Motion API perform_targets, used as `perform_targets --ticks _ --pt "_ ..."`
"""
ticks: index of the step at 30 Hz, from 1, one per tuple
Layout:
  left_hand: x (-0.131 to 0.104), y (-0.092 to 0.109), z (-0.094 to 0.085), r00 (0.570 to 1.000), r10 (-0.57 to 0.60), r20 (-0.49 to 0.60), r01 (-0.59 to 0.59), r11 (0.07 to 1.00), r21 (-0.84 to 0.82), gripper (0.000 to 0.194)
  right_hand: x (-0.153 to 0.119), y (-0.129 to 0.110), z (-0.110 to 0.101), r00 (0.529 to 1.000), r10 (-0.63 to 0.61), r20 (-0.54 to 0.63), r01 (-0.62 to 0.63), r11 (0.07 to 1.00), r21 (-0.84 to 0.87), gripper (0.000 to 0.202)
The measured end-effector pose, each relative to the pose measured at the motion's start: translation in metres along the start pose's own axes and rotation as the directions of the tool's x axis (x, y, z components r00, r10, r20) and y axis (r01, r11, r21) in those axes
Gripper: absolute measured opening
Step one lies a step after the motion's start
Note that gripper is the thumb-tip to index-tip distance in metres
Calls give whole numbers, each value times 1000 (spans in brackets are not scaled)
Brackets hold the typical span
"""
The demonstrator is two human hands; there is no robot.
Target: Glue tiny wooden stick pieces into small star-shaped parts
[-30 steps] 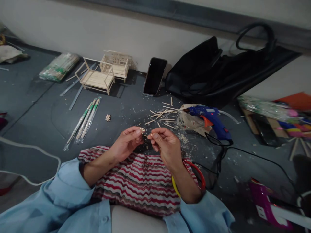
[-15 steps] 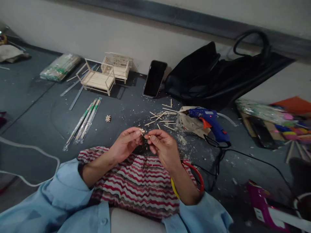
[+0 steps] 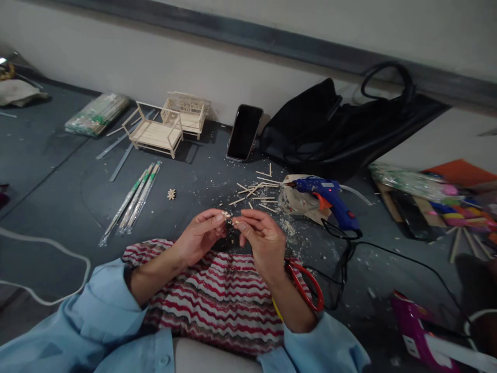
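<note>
Between the thumb and fingers of my left hand [image 3: 202,230] is a small pale wooden star-shaped piece [image 3: 226,214]. My right hand [image 3: 262,238] is close beside it, thumb and forefinger pinching a tiny pale wooden bit [image 3: 235,223]. The fingertips of both hands nearly meet above a striped cloth [image 3: 217,290] on my lap. A finished-looking wooden flower shape [image 3: 171,194] lies on the table beyond my left hand. Thin cut sticks [image 3: 258,191] lie scattered beyond my hands, by the nozzle of a blue glue gun [image 3: 330,197].
Miniature wooden benches [image 3: 155,135] stand at the back left, near wrapped stick bundles [image 3: 134,199]. A phone [image 3: 244,132] leans near a black bag [image 3: 330,129]. Red-handled scissors [image 3: 316,290] lie by my right forearm. The glue gun's black cord [image 3: 407,251] runs right across the table.
The view has tilted slightly, so the table things sit a little lower and to the left. My right forefinger has lifted and straightened somewhat; both hands keep their pinches close together.
</note>
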State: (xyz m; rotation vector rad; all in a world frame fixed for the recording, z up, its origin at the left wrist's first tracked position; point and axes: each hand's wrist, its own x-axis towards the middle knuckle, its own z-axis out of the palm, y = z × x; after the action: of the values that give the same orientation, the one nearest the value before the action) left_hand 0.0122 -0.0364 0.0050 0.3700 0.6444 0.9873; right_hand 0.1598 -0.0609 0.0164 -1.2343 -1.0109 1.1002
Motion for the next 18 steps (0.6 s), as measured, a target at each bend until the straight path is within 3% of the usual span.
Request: perform_targets --ticks 9,18 --pt "0 0 1 1000 -3 -5 3 1000 -11 28 -1 -6 -2 983 -178 43 183 931 -316 13" --pt "-1 0 1 999 27 41 -28 1000 12 25 7 4 -2 998 5 55 2 993 -117 15"
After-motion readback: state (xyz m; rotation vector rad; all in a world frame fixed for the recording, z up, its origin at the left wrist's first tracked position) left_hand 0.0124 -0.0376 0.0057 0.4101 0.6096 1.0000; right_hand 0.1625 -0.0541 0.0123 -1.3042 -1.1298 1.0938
